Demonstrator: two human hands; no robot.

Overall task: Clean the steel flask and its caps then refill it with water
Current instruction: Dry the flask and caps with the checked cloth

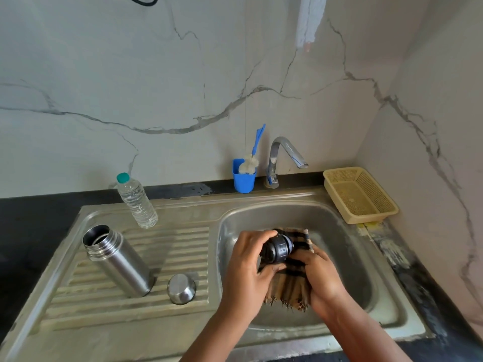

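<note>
Over the sink bowl (pixel 352 231) we hold the black inner cap (pixel 277 249) in our left hand (pixel 251 259), fingers curled round its near end. Our right hand (pixel 320 273) grips the checked cloth (pixel 292 288), which is bunched under the cap with its fringe hanging into the bowl.

On the drainboard (pixel 78 304) to the left, the flask (pixel 117 259) stands open and upright. The steel outer cap (pixel 181 288) sits just beside its base, and a water bottle (pixel 136 201) stands at the board's back edge. A brush (pixel 252 158) in a blue cup (pixel 243 180) stands beside the tap (pixel 285 155) on the sink's back edge, with a basket (pixel 360 194) at the back right corner.

We judge this to be the wiping of the inner cap. If it is wet, it could slip from our left fingers and drop into the bowl. The cloth may also skip the threads and grooves, leaving dirt there. An elbow swung left could tip the open flask.
</note>
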